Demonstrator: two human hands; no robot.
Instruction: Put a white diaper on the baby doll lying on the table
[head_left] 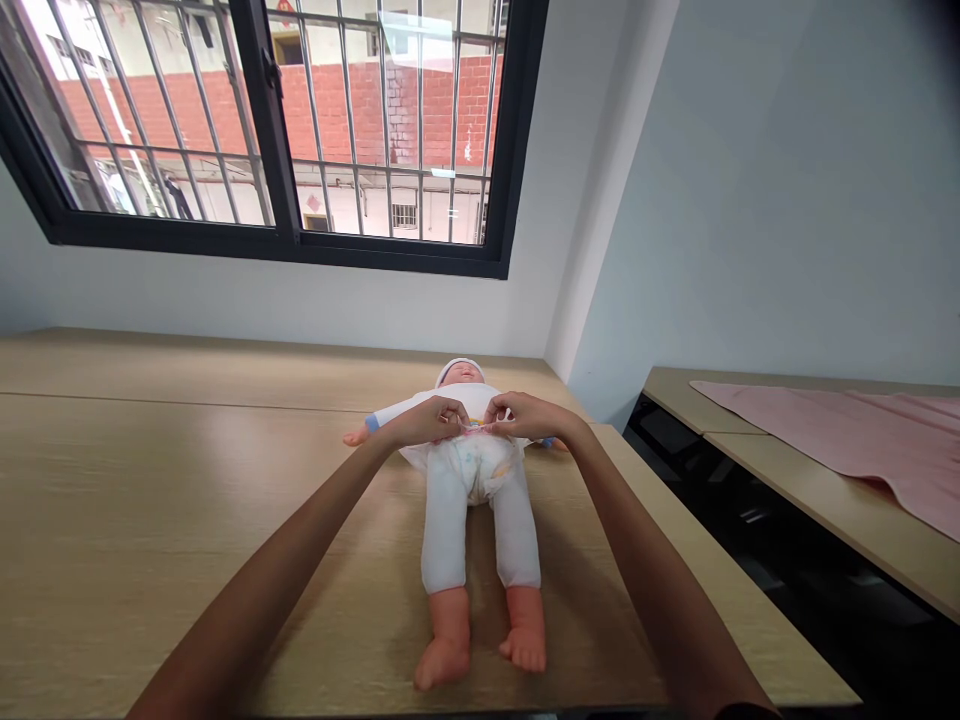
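Left hand (429, 420) and right hand (525, 415): fingers pinched together on the diaper (480, 462) waistband at the belly of a doll (474, 500). Doll: lying face up, feet toward the camera, on a wooden table (150, 520). Pink cloth (862, 430): on the next table, well apart.

Single head-worn view, forward and down along both arms, over the table (150, 520) toward the window (270, 120).
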